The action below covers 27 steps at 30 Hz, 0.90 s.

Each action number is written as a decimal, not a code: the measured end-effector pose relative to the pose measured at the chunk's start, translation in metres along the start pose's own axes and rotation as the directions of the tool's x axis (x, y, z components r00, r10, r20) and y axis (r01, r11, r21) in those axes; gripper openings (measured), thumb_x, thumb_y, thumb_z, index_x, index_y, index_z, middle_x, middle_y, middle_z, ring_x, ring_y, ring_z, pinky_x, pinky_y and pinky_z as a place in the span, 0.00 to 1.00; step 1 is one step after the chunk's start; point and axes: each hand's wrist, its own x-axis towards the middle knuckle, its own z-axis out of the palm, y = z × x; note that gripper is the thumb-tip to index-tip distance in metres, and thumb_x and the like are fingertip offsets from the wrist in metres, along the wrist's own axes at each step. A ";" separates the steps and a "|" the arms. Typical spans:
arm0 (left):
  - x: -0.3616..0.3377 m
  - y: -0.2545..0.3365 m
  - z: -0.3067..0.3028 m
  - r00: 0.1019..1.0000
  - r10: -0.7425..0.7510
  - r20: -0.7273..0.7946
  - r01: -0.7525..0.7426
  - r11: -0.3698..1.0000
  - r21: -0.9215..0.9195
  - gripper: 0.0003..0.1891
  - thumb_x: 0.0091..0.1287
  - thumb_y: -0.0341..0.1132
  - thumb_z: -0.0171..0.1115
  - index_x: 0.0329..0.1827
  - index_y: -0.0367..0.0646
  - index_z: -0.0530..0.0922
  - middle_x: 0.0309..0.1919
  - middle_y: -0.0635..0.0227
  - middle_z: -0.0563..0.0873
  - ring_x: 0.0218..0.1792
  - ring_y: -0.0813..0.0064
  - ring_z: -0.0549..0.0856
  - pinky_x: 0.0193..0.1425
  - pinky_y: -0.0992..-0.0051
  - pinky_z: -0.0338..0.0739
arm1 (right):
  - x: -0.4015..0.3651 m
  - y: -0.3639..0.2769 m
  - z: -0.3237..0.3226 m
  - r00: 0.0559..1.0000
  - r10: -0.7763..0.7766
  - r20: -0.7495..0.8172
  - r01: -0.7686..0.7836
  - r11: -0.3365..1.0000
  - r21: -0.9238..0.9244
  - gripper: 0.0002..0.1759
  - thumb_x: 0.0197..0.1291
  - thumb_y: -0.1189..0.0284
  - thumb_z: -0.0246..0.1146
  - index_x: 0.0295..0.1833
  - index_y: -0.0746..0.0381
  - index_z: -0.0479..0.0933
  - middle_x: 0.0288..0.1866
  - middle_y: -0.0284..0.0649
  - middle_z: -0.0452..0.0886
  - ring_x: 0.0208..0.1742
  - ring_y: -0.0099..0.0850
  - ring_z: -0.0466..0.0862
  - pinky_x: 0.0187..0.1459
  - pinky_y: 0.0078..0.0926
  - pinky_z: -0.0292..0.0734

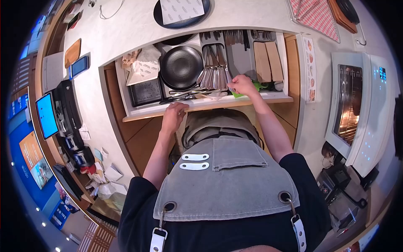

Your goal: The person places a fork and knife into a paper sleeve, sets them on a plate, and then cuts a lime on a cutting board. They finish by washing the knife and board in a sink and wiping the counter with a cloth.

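An open drawer [201,106] lies in front of me. My left hand [173,117] rests at its front edge, the fingers curled over the rim. My right hand [242,85] is inside the drawer at the right end of a bundle of metal spoons [213,75], fingers pinched together. What they hold, if anything, I cannot make out. Below that hand lies a bright green item [238,95], partly hidden. More cutlery lies loose along the drawer front, left of the right hand. A round black plate [181,67] sits left of the spoons.
The drawer also holds patterned paper [145,67], a black rectangular tray [145,92] and brown boxes [268,62]. A dark plate with paper [158,14] stands on the counter above. An oven [357,109] is at right, a tablet screen [47,115] at left.
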 end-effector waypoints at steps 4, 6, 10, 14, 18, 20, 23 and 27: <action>-0.007 0.009 0.011 1.000 -0.028 0.011 0.028 0.998 -0.048 0.15 0.64 0.23 0.62 0.52 0.44 0.87 0.48 0.58 0.88 0.52 0.53 0.83 0.57 0.59 0.80 | -0.023 0.025 -0.005 0.967 -0.046 0.252 -0.009 0.977 0.212 0.15 0.65 0.62 0.72 0.37 0.65 0.83 0.25 0.33 0.83 0.24 0.19 0.81 0.30 0.20 0.76; -0.007 0.009 0.015 0.997 0.012 0.072 -0.013 1.000 0.011 0.15 0.64 0.25 0.64 0.53 0.43 0.86 0.49 0.57 0.88 0.51 0.53 0.85 0.57 0.60 0.80 | -0.049 0.018 -0.011 0.965 -0.037 0.258 -0.056 0.938 0.341 0.14 0.65 0.63 0.72 0.36 0.63 0.83 0.25 0.30 0.81 0.25 0.18 0.80 0.29 0.17 0.74; 0.000 0.025 0.012 0.960 -0.090 0.265 0.126 0.985 -0.121 0.20 0.62 0.31 0.71 0.58 0.39 0.85 0.51 0.57 0.89 0.50 0.62 0.88 0.57 0.66 0.80 | -0.089 0.026 -0.022 0.936 -0.095 0.338 -0.067 0.897 0.437 0.16 0.62 0.64 0.74 0.43 0.66 0.82 0.29 0.32 0.83 0.27 0.18 0.81 0.28 0.17 0.74; 0.028 0.059 0.007 0.953 -0.088 0.290 0.180 0.935 -0.307 0.20 0.72 0.43 0.68 0.56 0.34 0.85 0.49 0.61 0.90 0.50 0.71 0.88 0.58 0.70 0.80 | -0.154 0.006 -0.045 0.921 -0.123 0.369 -0.098 0.845 0.526 0.13 0.65 0.65 0.72 0.43 0.63 0.79 0.30 0.31 0.82 0.28 0.18 0.80 0.28 0.16 0.73; 0.048 0.101 0.026 0.895 0.032 0.445 0.331 0.621 -0.711 0.20 0.78 0.47 0.60 0.54 0.36 0.85 0.43 0.62 0.90 0.44 0.73 0.88 0.52 0.74 0.80 | -0.175 -0.018 -0.036 0.915 -0.201 0.351 -0.047 0.808 0.587 0.11 0.66 0.69 0.71 0.44 0.60 0.76 0.32 0.32 0.81 0.29 0.18 0.80 0.28 0.17 0.75; 0.053 0.123 0.033 0.861 0.038 0.507 0.483 0.253 -0.838 0.21 0.80 0.48 0.57 0.54 0.36 0.84 0.43 0.63 0.89 0.45 0.75 0.87 0.52 0.76 0.80 | -0.168 -0.040 -0.023 0.923 -0.222 0.313 0.002 0.818 0.575 0.12 0.66 0.71 0.71 0.44 0.60 0.73 0.33 0.32 0.80 0.30 0.19 0.81 0.30 0.19 0.77; 0.063 0.100 0.043 0.895 0.062 0.442 0.412 0.267 -0.871 0.18 0.82 0.43 0.54 0.58 0.34 0.80 0.53 0.59 0.87 0.53 0.70 0.87 0.61 0.70 0.80 | -0.146 -0.060 0.001 0.933 -0.297 0.205 0.177 0.872 0.457 0.11 0.67 0.70 0.70 0.46 0.62 0.76 0.35 0.32 0.82 0.32 0.20 0.83 0.34 0.20 0.80; 0.052 0.088 0.015 0.946 -0.087 0.311 0.321 0.147 -0.936 0.16 0.83 0.41 0.52 0.55 0.34 0.80 0.55 0.57 0.87 0.55 0.68 0.87 0.63 0.68 0.82 | -0.062 -0.036 -0.013 0.898 -0.319 0.305 0.125 0.846 0.518 0.12 0.68 0.69 0.67 0.52 0.64 0.83 0.38 0.40 0.89 0.34 0.26 0.88 0.38 0.26 0.83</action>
